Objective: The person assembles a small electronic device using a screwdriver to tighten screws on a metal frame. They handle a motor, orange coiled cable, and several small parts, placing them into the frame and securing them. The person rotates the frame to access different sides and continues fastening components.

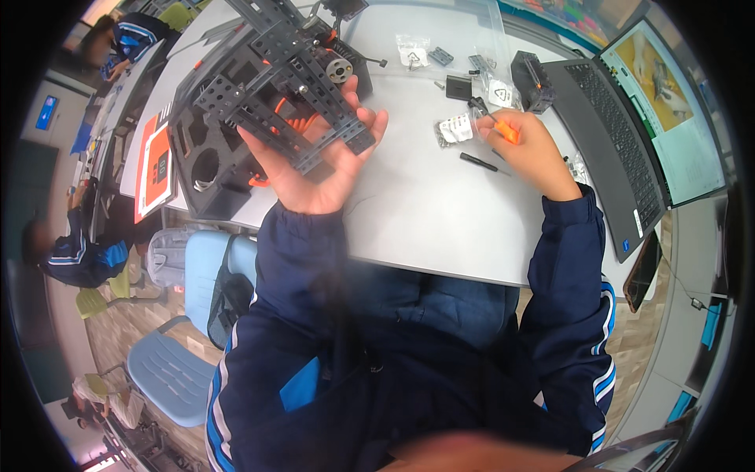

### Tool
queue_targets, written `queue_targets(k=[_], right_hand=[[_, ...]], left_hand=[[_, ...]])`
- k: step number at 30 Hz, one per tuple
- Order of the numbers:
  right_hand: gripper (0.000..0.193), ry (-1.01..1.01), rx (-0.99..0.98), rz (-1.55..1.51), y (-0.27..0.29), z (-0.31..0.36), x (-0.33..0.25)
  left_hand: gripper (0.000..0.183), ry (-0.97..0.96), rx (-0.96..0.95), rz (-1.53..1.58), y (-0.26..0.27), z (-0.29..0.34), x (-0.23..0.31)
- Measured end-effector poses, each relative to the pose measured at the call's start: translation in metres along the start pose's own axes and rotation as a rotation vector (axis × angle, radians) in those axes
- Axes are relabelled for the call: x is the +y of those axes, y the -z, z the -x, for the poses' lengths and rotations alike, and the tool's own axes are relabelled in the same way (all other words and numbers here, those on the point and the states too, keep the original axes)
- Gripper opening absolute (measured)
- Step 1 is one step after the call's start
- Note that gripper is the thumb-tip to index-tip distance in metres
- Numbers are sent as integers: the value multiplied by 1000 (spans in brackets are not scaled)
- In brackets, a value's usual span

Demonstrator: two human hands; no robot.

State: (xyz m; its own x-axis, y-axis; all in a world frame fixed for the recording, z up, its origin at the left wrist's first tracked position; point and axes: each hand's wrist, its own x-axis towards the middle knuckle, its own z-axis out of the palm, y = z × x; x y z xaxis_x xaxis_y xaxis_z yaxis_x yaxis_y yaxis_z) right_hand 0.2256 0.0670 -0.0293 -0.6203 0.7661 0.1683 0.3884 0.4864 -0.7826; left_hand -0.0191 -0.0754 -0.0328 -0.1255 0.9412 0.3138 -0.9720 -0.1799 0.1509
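Observation:
My left hand [318,189] supports a dark grey perforated metal frame [291,59] from below, its thumb and fingers spread around the lower beams. A round motor [339,69] and bits of orange cable show on that frame. Over the right part of the table, my right hand [541,157] is closed on an orange-handled screwdriver [507,132], whose dark shaft points up and left. Right beside its fingertips lies a small clear bag of screws [450,134] with a white label; whether the fingers touch the bag I cannot tell. A slim black tool [478,162] lies just below.
Behind the frame sits a dark foam-lined case [189,169], with an orange and white booklet [156,169] next to it. Small parts bags [413,51] and a black block [458,86] lie farther back. A laptop [617,134] stands at right, a phone [643,271] at the edge.

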Motion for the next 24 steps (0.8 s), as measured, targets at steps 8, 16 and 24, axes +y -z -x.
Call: queue_targets(k=[8, 16, 24], right_hand=[[23, -160, -37, -1, -4, 2, -7], [12, 55, -35, 111, -16, -1, -4], [9, 126, -27, 187, -19, 2, -9]], left_hand=[[108, -20, 62, -30, 0, 1, -1], [127, 31, -35, 0, 3, 0, 1], [121, -4, -6, 8, 1, 1, -1]])
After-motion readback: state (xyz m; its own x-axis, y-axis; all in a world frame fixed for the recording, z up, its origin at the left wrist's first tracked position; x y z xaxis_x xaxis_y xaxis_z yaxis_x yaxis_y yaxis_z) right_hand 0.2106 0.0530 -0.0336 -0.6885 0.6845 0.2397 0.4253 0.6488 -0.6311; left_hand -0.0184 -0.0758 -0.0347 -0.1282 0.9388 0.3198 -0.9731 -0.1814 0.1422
